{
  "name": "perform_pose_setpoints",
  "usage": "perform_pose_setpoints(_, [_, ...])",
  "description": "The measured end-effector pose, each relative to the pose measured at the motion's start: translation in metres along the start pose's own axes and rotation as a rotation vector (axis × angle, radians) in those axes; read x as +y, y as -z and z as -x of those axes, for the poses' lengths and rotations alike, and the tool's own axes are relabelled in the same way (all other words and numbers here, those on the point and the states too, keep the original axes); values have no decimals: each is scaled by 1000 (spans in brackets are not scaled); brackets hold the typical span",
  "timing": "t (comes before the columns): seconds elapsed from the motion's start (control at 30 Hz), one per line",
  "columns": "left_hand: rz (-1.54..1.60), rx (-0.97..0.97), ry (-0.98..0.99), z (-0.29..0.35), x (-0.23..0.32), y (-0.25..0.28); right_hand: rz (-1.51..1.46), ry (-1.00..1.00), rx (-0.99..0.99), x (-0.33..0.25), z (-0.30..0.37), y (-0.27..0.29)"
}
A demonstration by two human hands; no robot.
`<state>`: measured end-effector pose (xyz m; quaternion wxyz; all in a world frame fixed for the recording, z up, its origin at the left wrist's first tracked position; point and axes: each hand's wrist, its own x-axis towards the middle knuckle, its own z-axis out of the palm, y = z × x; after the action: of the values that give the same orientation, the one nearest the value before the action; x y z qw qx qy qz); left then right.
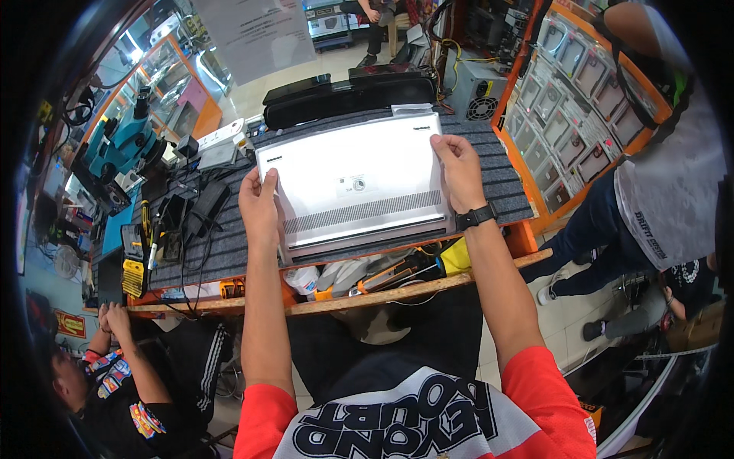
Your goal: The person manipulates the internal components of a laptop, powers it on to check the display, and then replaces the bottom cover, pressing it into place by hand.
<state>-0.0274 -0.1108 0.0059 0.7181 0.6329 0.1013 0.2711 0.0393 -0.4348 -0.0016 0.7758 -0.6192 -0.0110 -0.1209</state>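
A silver laptop (pixel 359 164) lies on the ribbed grey mat with its underside up. It has a long vent strip, two small dark slots near its far corners and a small label. My left hand (pixel 260 205) grips its left edge, thumb on top. On the opposite edge my right hand (pixel 461 170) does the same, thumb near the far corner. Below the vent strip, a dark line and a second silver edge show along the near side. Whether the bottom panel is loose from the body, I cannot tell. My fingers beneath the edges are hidden.
An open drawer (pixel 382 277) full of tools sits under the bench edge. Screwdrivers, a yellow bit case (pixel 134 277) and cables lie left, near a teal microscope (pixel 126 138). Behind the laptop is a black speaker bar (pixel 348 101). People are on both sides.
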Motion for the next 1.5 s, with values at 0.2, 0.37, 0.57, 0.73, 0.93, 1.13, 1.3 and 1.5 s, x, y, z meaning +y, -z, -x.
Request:
perform_pose_setpoints(0.2, [-38, 94, -199, 8, 14, -9, 4, 196, -10, -22, 6, 10])
perform_pose_setpoints(0.37, [50, 13, -340, 12, 23, -5, -16, 265, -108, -42, 14, 14])
perform_pose_setpoints(0.57, [-171, -98, -378, 19, 54, 18, -88, 331, -257, -58, 19, 26])
perform_pose_setpoints(0.73, [-925, -234, -885, 43, 115, -16, 126, 323, -315, -67, 21, 47])
perform_pose_setpoints(0.93, [-1069, -326, -1024, 74, 137, -71, 90, 259, -406, -86, 27, 58])
perform_pose_setpoints(1.13, [-919, -413, -977, 82, 133, -90, 326, 367, -438, -110, 32, 63])
perform_pose_setpoints(1.3, [-919, -396, -979, 83, 134, -89, 491, 702, -362, -161, 31, 39])
perform_pose_setpoints(1.5, [-883, -431, -961, 85, 136, -92, 930, 931, -745, -181, 14, -2])
